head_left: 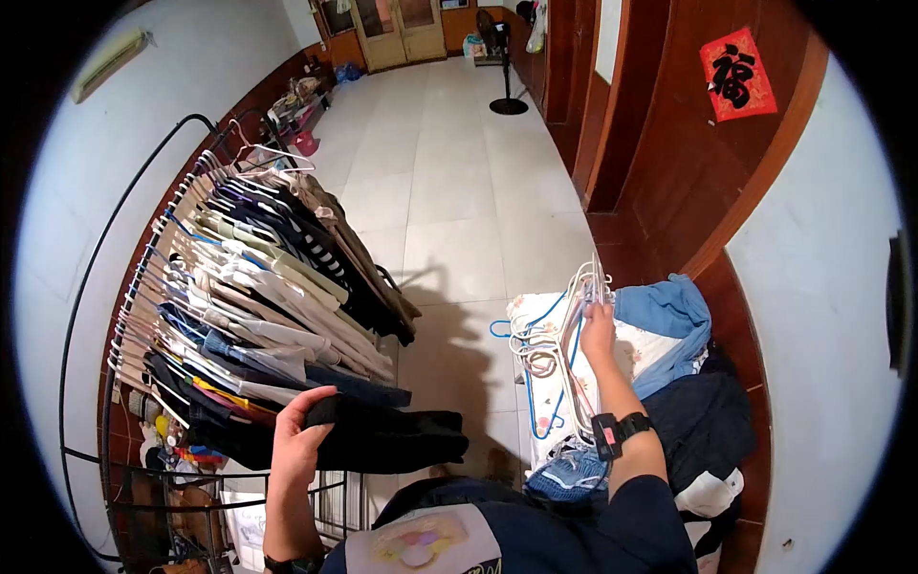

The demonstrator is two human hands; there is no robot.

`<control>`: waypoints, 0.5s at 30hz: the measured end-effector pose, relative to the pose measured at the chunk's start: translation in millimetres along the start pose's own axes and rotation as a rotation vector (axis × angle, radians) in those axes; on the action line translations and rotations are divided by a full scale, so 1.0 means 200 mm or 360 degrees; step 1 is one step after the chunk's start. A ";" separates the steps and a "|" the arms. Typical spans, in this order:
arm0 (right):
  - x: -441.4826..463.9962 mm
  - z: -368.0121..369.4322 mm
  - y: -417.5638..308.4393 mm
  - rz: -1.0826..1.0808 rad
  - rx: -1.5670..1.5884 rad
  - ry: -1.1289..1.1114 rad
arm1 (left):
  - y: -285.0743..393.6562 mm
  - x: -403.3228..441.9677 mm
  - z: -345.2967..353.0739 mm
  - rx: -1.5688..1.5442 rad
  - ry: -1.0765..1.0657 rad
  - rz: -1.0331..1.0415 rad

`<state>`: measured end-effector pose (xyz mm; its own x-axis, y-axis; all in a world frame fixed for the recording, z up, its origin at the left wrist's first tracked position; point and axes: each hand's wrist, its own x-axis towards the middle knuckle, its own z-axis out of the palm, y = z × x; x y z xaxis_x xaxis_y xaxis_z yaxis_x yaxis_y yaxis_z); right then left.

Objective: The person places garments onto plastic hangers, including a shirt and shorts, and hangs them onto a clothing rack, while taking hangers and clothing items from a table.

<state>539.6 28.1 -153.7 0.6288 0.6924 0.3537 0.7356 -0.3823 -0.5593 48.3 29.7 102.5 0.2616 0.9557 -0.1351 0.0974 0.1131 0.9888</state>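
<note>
My left hand (298, 435) is closed on the edge of a black garment (402, 440) at the near end of the clothes rack, the fingers partly hidden by the cloth. The garment stretches out to the right from the hand. On the right, my right hand (600, 330) grips one or more clothes hangers (591, 277) from a bunch of white and blue ones. Those hangers lie over a white floral cloth (526, 311). Beside them is a blue garment (669, 320), with folded denim (569, 475) nearer to me.
A black metal rack (72, 316) full of hung clothes (258, 287) stands on the left. Dark clothes (698, 421) are heaped by the right wall. Further off, a standing fan (507, 100) is on the tiled floor (445, 163), near a wooden door (402, 33).
</note>
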 end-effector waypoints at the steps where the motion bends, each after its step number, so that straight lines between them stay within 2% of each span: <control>1: 0.02 -0.04 -0.01 0.0132 0.0164 0.0012 | 0.01 0.01 0.02 -0.0033 -0.0054 -0.0012; 2: 0.02 -0.13 -0.08 0.0121 0.0160 0.0029 | 0.03 0.02 0.03 -0.0069 -0.0106 -0.0025; 5: 0.00 -0.31 -0.19 -0.0429 0.0405 0.0167 | 0.02 0.07 0.04 -0.0006 -0.0175 0.0046; 6: -0.01 -0.33 -0.23 -0.0435 0.0399 0.0164 | 0.03 0.09 0.06 0.0019 -0.0232 0.0075; 9: -0.15 -0.52 -0.49 -0.0341 0.0789 -0.0145 | 0.06 0.16 0.10 -0.0026 -0.0353 0.0187; 10: -0.21 -0.58 -0.59 -0.0285 0.0677 -0.0246 | 0.06 0.18 0.11 -0.0005 -0.0383 0.0236; 12: -0.34 -0.60 -0.72 -0.0029 0.0946 -0.0438 | 0.12 0.20 0.15 -0.0116 -0.0439 0.0187; 15: -0.50 -0.58 -0.89 0.0087 0.1057 -0.0636 | 0.16 0.23 0.18 -0.0215 -0.0510 0.0226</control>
<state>374.6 -44.4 -1.6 0.4287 0.8993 0.0861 0.3215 -0.0628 -0.9448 97.9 67.3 125.4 0.5525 0.8334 0.0121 -0.0835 0.0409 0.9957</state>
